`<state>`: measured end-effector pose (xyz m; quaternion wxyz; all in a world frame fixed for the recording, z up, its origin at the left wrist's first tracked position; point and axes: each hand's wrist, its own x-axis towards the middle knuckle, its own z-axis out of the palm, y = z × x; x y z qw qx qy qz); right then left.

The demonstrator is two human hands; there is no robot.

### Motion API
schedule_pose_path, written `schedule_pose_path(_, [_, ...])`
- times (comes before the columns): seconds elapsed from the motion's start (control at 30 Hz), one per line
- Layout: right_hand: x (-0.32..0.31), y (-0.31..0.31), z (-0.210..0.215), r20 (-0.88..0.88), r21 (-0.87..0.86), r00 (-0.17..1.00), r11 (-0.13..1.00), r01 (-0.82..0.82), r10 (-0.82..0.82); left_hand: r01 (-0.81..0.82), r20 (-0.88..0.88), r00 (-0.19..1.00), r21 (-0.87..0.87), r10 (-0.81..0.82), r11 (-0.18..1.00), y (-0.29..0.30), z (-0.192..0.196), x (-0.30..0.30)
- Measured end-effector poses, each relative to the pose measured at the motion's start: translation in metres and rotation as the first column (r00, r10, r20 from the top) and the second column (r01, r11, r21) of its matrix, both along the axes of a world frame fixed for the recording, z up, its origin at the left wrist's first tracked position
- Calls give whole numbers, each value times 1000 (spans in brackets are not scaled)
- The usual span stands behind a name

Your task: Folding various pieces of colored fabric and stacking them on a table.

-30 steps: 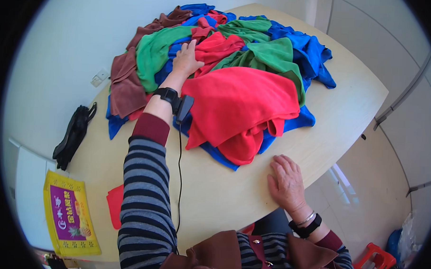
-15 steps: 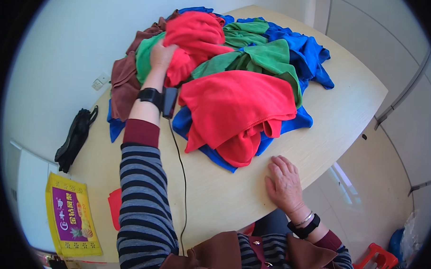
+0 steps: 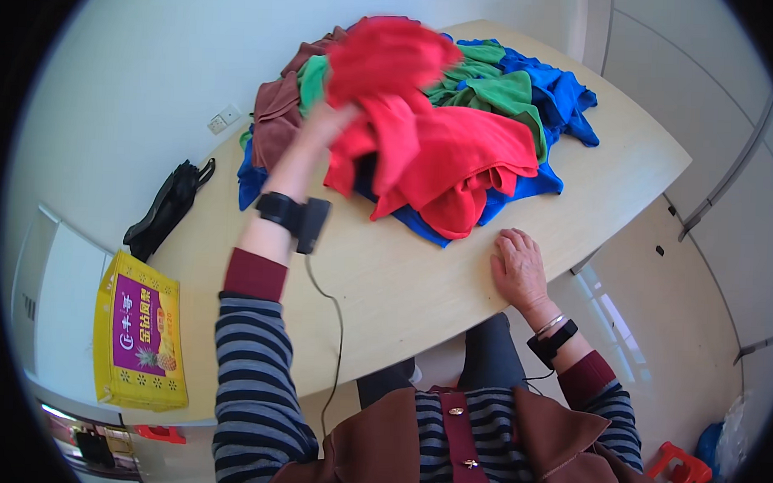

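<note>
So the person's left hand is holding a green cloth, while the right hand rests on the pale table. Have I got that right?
Not quite: the cloth in the left hand is red, not green, as the head view shows despite the motion blur. The right hand does rest on the pale table.

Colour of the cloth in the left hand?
Red. The cloth in the left hand is blurred; the head view, the only one, shows it.
</note>
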<state>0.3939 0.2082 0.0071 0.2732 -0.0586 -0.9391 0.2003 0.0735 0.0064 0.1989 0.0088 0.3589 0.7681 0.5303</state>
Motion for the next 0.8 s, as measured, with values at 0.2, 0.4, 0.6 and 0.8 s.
schedule_pose_path(0.2, [-15,-39,44,102,-158,974,970,-184,201,91,179,982,-131,-67,987,-32,-138,40])
schedule_pose_path(0.4, [-78,-49,61,223,331,974,938,-103,29,33,189,981,94,-51,995,-22,-152,78])
schedule_pose_path(0.6, [-120,-7,42,392,383,910,923,-28,-135,-95,51,993,-162,104,982,-16,-142,68])
schedule_pose_path(0.8, [-147,21,42,402,409,896,912,10,-190,-452,-202,887,-197,415,870,-3,-128,66])
